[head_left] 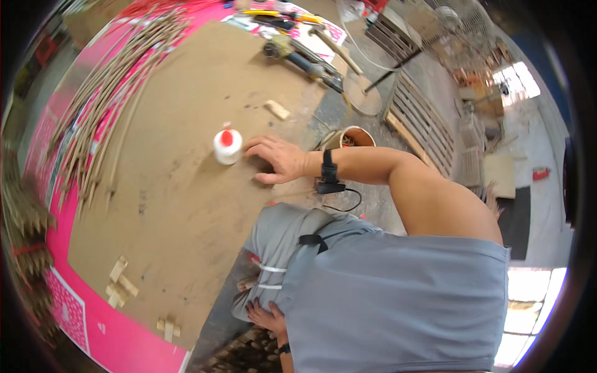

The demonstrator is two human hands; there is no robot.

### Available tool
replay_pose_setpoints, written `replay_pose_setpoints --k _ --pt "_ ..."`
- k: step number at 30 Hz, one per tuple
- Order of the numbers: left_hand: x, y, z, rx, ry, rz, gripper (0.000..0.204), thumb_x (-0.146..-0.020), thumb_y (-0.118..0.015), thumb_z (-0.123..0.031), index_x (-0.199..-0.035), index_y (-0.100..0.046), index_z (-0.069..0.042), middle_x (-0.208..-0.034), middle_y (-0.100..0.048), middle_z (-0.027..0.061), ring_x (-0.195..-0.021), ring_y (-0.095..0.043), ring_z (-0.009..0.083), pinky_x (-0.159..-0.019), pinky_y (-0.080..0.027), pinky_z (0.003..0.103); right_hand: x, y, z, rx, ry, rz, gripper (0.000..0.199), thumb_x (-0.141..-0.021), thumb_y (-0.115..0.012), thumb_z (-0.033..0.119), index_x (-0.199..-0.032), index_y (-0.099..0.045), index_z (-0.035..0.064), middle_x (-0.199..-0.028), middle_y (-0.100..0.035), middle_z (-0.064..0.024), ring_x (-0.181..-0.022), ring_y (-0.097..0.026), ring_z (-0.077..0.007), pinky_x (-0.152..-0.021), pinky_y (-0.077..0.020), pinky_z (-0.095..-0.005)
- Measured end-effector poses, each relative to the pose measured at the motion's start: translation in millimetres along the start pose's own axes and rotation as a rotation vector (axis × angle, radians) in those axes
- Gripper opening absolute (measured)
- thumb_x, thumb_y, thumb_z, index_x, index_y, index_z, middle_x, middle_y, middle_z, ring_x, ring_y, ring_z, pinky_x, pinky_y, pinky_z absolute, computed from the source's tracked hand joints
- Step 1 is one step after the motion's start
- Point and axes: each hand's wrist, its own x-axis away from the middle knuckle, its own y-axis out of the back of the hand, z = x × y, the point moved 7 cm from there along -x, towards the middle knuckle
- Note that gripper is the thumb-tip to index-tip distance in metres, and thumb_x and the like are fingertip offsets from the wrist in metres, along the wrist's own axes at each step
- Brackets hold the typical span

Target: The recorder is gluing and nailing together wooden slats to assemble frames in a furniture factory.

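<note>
- Glue bottle, small, white and round with a red cap [227, 145], stands upright on the broad brown fibreboard sheet [186, 205], about midway across it and toward its right edge.
- Long thin bamboo sticks [106, 105] lie in a loose fan along the far left of the board, partly over the bright pink patterned sheet [118, 339] that shows under and around the board.
- Small crosses of pale wooden slats [119, 283] lie at the near left corner of the board; another such piece [168, 327] sits just right of them at the near edge.
- Right hand [273, 158] lies palm down on the board just right of the bottle, fingers spread and curved, the forefinger tip close to the bottle's side; whether it touches cannot be told. It holds nothing.
- Black band with a small black unit and cable [328, 177] wraps the right wrist.
- Left hand [266, 316] is low at the near edge, by the grey-trousered knee; fingers lie slack and part open, resting on a dark bundle of sticks [245, 354]. Whether it grips anything cannot be told.
- Small pale wooden block [277, 109] lies on the board, far of the right hand.
- Power tool with a dark handle [301, 61] lies at the far right corner of the board.
- Round brown bucket [351, 137] stands just off the board's right edge, beside the forearm.
- Slatted wooden pallet [423, 121] lies on the floor well to the right.
</note>
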Motion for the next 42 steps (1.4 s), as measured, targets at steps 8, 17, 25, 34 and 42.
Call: replay_pose_setpoints --k 8,17,25,34,42 --pt "27.8 -12.5 21.9 -0.152 -0.089 -0.298 0.058 -0.107 -0.045 -0.054 -0.133 -0.061 -0.004 -0.145 -0.054 0.0236 -0.137 -0.047 0.0453 -0.112 -0.038 0.060 179.7 -14.2 -66.1 -0.157 -0.272 0.101 0.020 -0.086 -0.069 0.020 -0.097 -0.066 0.0048 -0.097 -0.067 -0.0162 -0.094 -0.065 -0.0376 -0.080 -0.0526 -0.0484" --pt "0.6 -3.4 70.6 -0.115 -0.361 -0.228 0.042 -0.102 -0.063 -0.038 -0.122 -0.064 -0.001 -0.124 -0.064 0.0207 -0.116 -0.060 0.0451 -0.100 -0.049 0.056 390.7 -53.2 -231.6 -0.525 -1.556 0.068 0.072 -0.075 -0.086 0.058 -0.092 -0.073 -0.0108 -0.079 -0.070 -0.0123 -0.062 -0.066 -0.0231 -0.060 -0.0537 -0.0381" --pt "-29.3 14.2 41.8 -0.114 -0.044 0.003 0.045 -0.087 -0.071 -0.030 -0.118 -0.063 0.002 -0.121 -0.062 0.0237 -0.116 -0.057 0.0438 -0.103 -0.043 0.052 262.6 -78.8 -267.5 -0.658 -1.461 -0.534 0.071 -0.076 -0.088 0.050 -0.108 -0.066 -0.0095 -0.093 -0.072 -0.0162 -0.077 -0.069 -0.0240 -0.065 -0.0573 -0.0379" --pt "-26.2 0.5 107.2 -0.169 -0.362 -0.117 0.047 -0.092 -0.069 -0.038 -0.117 -0.063 0.002 -0.119 -0.063 0.0237 -0.113 -0.059 0.0444 -0.101 -0.044 0.053 269.6 -112.6 -303.6 -0.920 -1.539 -0.539 0.041 -0.091 -0.071 0.042 -0.101 -0.075 0.0028 -0.090 -0.073 -0.0113 -0.073 -0.067 -0.0238 -0.069 -0.0572 -0.0397" --pt "-23.0 16.8 16.1 -0.163 -0.152 -0.165 0.065 -0.099 -0.056 -0.063 -0.111 -0.063 0.000 -0.111 -0.064 0.0200 -0.104 -0.061 0.0414 -0.092 -0.049 0.051 440.6 -121.6 -196.6 -0.493 -1.409 -0.018 0.040 -0.092 -0.062 0.041 -0.094 -0.077 0.0036 -0.084 -0.073 -0.0184 -0.081 -0.069 -0.0313 -0.075 -0.0540 -0.0454"
